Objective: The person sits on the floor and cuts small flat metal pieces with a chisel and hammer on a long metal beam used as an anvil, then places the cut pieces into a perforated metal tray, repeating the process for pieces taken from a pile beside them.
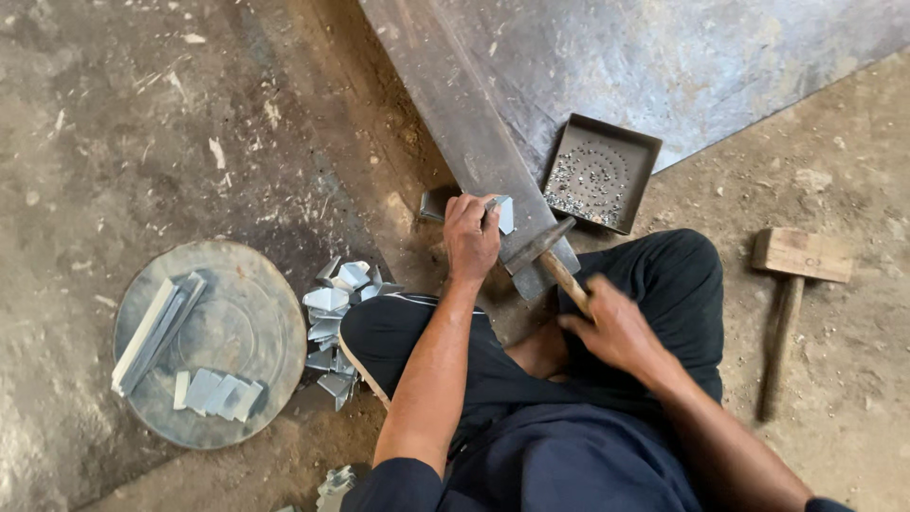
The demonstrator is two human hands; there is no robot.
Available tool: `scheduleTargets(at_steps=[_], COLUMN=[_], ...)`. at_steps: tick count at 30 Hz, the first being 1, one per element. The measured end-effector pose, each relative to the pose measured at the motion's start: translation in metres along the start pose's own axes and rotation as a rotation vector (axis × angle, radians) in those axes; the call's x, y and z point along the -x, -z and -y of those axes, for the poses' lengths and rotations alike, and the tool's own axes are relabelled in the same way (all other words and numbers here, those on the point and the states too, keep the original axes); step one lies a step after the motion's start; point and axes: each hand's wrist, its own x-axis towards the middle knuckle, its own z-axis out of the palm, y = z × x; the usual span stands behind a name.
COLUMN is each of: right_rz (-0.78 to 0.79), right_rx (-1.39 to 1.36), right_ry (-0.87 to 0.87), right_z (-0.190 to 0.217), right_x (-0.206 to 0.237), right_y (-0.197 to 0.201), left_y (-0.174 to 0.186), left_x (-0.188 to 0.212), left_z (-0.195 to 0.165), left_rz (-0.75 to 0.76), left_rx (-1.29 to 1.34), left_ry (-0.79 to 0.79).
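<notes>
Left hand [471, 237] is down on the long rusty steel beam [474, 133], fingers curled and pinching a small folded piece of bright sheet metal [503, 214] against its flat top, so the beam serves as an anvil under the piece. Right hand [611, 327] is wrapped tight round the wooden handle of a steel-headed hammer [540, 248], whose head sits low on the beam just beside the piece, close enough for short blows. Square dark metal tray of tiny shiny rivets [599, 173] lies within reach beyond the beam. By the left knee, a loose heap of cut silvery blanks [334, 318]; more strips lie sorted on a round dented metal lid [237, 332]. A wooden mallet [791, 284] rests apart on the dirt floor, off to the right
</notes>
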Motion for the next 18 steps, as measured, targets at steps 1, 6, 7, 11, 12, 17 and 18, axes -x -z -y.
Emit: scheduleTargets(at_steps=[1,6,7,11,12,17,18], right_rz=[0.006,0.243,0.296,0.147,0.072,-0.035,-0.045], right_rx=[0.098,-0.502,-0.694,-0.509,-0.382,-0.221,-0.2], right_ry=[0.139,-0.34,-0.434,-0.3,-0.191,0.011,0.024], right_z=[-0.002,0.003,0.006,0.013,0.014,0.017,0.019], right_x=[0.007,0.031,0.032,0.023,0.019,0.005,0.005], right_y=[0.002,0.021,0.023,0.021,0.018,0.013,0.013], left_y=[-0.001,-0.004,-0.005,-0.004,-0.004,-0.004,-0.004], left_x=[0.0,0.001,0.001,0.003,0.003,0.002,0.002], left_z=[0.0,0.0,0.0,-0.001,-0.001,-0.002,-0.002], left_rz=[0.003,0.037,0.05,0.042,0.048,0.055,0.046], left_rx=[-0.009,-0.054,-0.063,-0.084,-0.09,-0.11,-0.118], left_ry=[-0.015,-0.013,0.003,0.012,-0.01,0.01,0.0])
